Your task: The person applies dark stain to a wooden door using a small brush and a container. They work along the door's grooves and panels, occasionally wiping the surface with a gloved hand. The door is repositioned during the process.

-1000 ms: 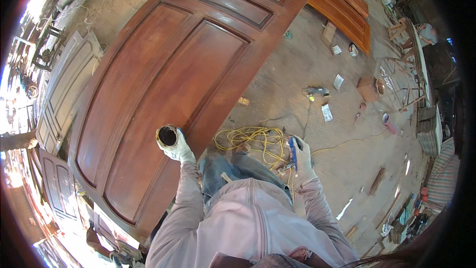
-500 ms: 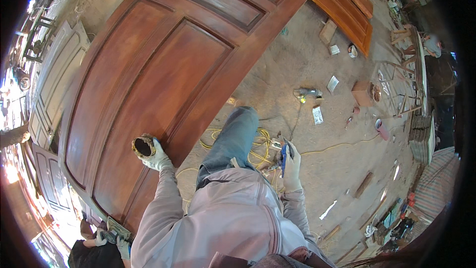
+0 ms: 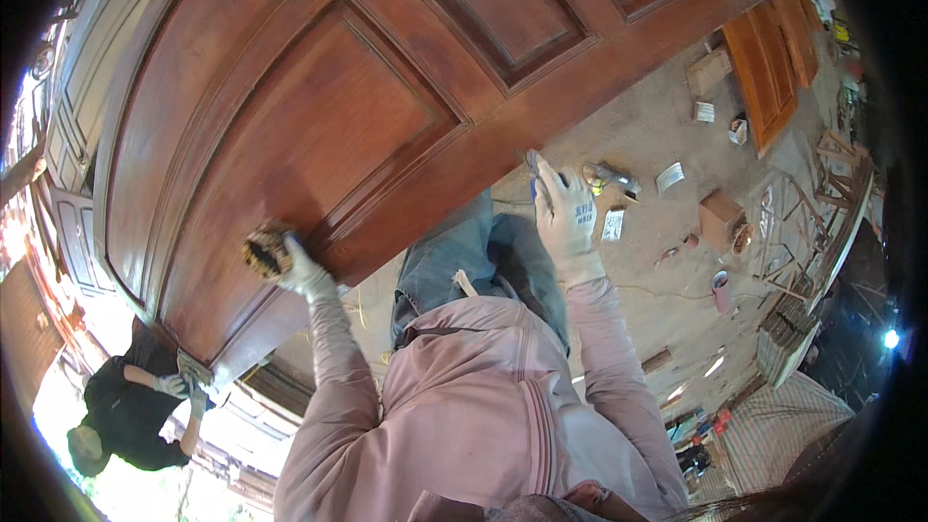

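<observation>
A large reddish-brown panelled wooden door (image 3: 290, 145) lies in front of me. Over its near part, my left hand (image 3: 306, 273), in a pale glove, is closed round the side of a small round can (image 3: 265, 251), crusted with brown and yellowish stains. My right hand (image 3: 568, 217), also gloved, is at the door's near right edge. Its fingers close on a narrow blue-edged tool (image 3: 533, 174), mostly hidden by the hand; its kind does not show. I cannot tell whether the tool touches the door.
At the lower left, another person (image 3: 135, 391) in dark clothes has gloved hands by the door's end. A power tool (image 3: 609, 180), a cardboard box (image 3: 723, 217) and a pink cup (image 3: 721, 290) are on the floor to the right. An orange-brown door (image 3: 764, 77) lies beyond.
My right hand has moved up and forward with the blue-edged tool, from beside my leg to the door's edge. My left hand still holds the can over the door. The view has shifted.
</observation>
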A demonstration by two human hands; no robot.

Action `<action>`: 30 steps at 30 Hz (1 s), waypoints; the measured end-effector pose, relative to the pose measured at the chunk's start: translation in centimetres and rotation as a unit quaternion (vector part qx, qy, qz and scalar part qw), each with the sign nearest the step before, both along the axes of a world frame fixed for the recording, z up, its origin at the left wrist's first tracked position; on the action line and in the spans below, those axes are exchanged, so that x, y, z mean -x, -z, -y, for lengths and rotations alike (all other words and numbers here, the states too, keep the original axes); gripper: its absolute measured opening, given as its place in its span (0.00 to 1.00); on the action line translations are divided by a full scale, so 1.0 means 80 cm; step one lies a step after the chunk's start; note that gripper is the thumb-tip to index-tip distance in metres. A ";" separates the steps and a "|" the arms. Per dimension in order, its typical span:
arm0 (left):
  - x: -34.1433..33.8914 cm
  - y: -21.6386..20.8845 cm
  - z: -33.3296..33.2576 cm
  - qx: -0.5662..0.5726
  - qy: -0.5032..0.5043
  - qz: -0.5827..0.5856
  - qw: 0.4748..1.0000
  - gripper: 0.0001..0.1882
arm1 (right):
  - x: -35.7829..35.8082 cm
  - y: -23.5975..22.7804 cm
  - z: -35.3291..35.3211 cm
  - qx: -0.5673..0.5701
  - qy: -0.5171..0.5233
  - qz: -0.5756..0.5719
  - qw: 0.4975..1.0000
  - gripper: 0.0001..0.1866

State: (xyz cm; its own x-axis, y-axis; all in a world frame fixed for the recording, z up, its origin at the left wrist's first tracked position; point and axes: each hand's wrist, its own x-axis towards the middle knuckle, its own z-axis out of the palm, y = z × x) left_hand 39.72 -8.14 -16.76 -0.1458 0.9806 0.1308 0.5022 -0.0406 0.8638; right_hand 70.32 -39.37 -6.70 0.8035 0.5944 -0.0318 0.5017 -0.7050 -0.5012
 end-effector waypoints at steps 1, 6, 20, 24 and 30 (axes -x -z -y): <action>-0.021 0.006 0.016 0.011 0.017 -0.029 0.999 0.42 | -0.016 0.006 -0.004 0.006 -0.007 -0.009 1.000 0.19; -0.075 0.014 0.075 0.093 0.149 -0.090 0.980 0.51 | -0.050 0.020 -0.009 0.013 -0.064 -0.031 0.997 0.20; -0.093 0.013 0.098 0.129 0.117 -0.085 0.981 0.54 | -0.095 0.034 -0.036 0.075 -0.211 0.010 0.975 0.19; -0.094 0.014 0.096 0.112 0.125 -0.077 0.983 0.54 | -0.089 0.023 -0.034 0.106 -0.238 0.004 0.965 0.19; -0.090 0.029 0.094 0.077 0.122 -0.152 0.978 0.56 | -0.093 0.009 -0.032 0.098 -0.219 -0.014 0.971 0.21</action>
